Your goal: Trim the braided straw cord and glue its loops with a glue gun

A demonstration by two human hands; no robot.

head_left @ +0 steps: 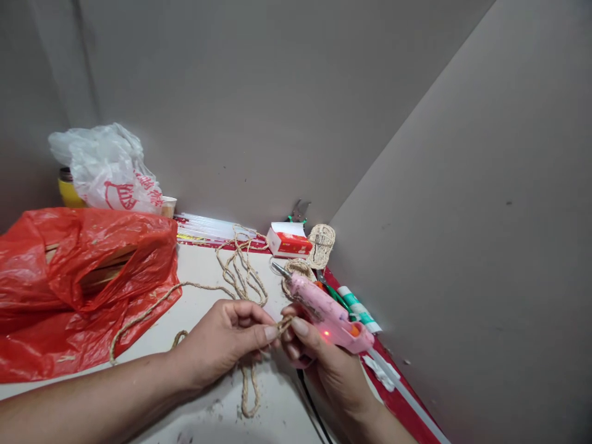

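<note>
Both hands meet over the white tabletop at a braided straw cord. My left hand (231,336) is closed, pinching the braided cord (283,323) between thumb and fingers. On the other side, my right hand (326,357) pinches the same cord with thumb and forefinger. Its other fingers curl around the handle of a pink hot glue gun (319,302), mostly hidden by the hand. The gun's nozzle points up and left, its red light glows, and a clear glue stick (407,394) sticks out of its back. Loose cord (240,271) lies in loops behind and below the hands.
A red plastic bag (152,246) with straw strips covers the left side. Behind it are a white plastic bag (106,166) and a yellow container (70,190). Clear glue sticks (215,226), a red-white box (290,242) and a woven oval piece (321,245) line the wall.
</note>
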